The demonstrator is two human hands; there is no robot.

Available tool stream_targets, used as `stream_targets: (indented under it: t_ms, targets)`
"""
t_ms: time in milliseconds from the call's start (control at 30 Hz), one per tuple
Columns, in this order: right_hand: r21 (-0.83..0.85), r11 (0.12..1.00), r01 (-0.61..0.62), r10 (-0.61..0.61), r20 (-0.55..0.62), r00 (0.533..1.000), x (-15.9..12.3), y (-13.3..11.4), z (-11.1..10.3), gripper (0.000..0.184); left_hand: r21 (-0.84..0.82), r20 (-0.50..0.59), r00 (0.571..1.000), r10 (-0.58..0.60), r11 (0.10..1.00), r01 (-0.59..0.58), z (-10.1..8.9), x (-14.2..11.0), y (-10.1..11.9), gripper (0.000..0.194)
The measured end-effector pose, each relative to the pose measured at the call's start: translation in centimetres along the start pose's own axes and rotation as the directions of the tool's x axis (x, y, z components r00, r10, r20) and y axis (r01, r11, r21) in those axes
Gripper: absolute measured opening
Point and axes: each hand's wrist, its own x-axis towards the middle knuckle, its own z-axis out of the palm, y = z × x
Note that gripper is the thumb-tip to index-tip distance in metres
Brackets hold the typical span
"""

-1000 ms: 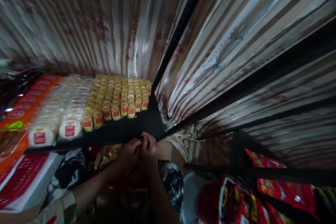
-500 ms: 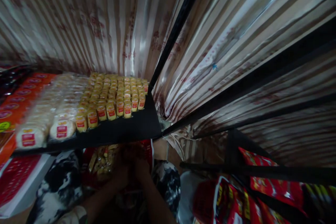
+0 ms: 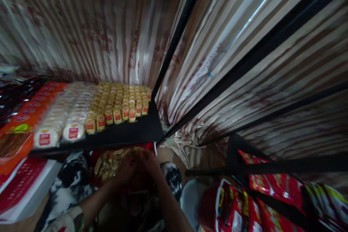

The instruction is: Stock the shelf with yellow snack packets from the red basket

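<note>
Red glossy packaging (image 3: 149,146), at seven o'clock in the head view, carries small golden wrapped pieces (image 3: 104,166) toward eight. Left hand (image 3: 129,165) and right hand (image 3: 148,159) are close together; whether fingers are wide, narrow or holding, I cannot tell. Better to pinch gently, below the flat black shelf (image 3: 130,132).

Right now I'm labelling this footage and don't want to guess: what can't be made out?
- Left hand, right hand: head view, shadow and blur hide whether they hold anything.
- Wrapped pieces below the shelf: head view, the left hand may cover some.
- Yellow packs: head view, label print too small.
- Red packets, lower right: head view, cut off by the bottom edge.
</note>
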Motion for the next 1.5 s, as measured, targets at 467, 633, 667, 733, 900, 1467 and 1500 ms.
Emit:
stream_targets:
  t_ms: [467,633,667,733,900,1467,1500]
  targets:
    - [0.893,0.438,-0.102,0.017,0.105,0.994,-0.2,-3.5,-3.3,0.042,-0.554,-0.088,0.988,-0.123,0.831,0.054,-3.4,-1.3,6.6,0.054]
    - [0.952,0.282,-0.118,0.061,0.104,0.993,-0.8,-5.1,-4.9,0.043,-0.46,-0.142,0.985,-0.096,0.887,0.02,-3.6,-0.7,7.5,0.045]
    - [0.955,0.269,-0.125,0.071,0.11,0.991,-0.9,-5.3,-5.2,0.041,-0.438,-0.159,0.985,-0.07,0.899,-0.007,-3.7,-0.4,7.4,0.044]
    - [0.951,0.286,-0.119,0.082,0.099,0.992,-0.8,-5.6,-5.7,0.038,-0.342,-0.203,0.979,0.003,0.937,-0.073,-4.2,0.3,7.3,0.041]
    - [0.93,0.364,-0.053,0.088,0.023,0.996,0.4,-5.6,-5.5,0.04,-0.023,-0.19,0.973,0.133,0.99,-0.14,-7.1,1.7,7.9,0.04]
    - [0.957,0.269,0.112,0.204,-0.17,0.964,7.5,-5.3,-3.4,0.038,-0.196,-0.204,0.972,0.115,0.968,-0.156,-10.5,10.2,11.7,0.036]
    - [0.921,0.353,0.164,0.189,-0.242,0.952,7.9,-5.3,-3.7,0.039,-0.163,-0.19,0.968,0.163,0.967,-0.195,-10.6,11.1,11.9,0.035]
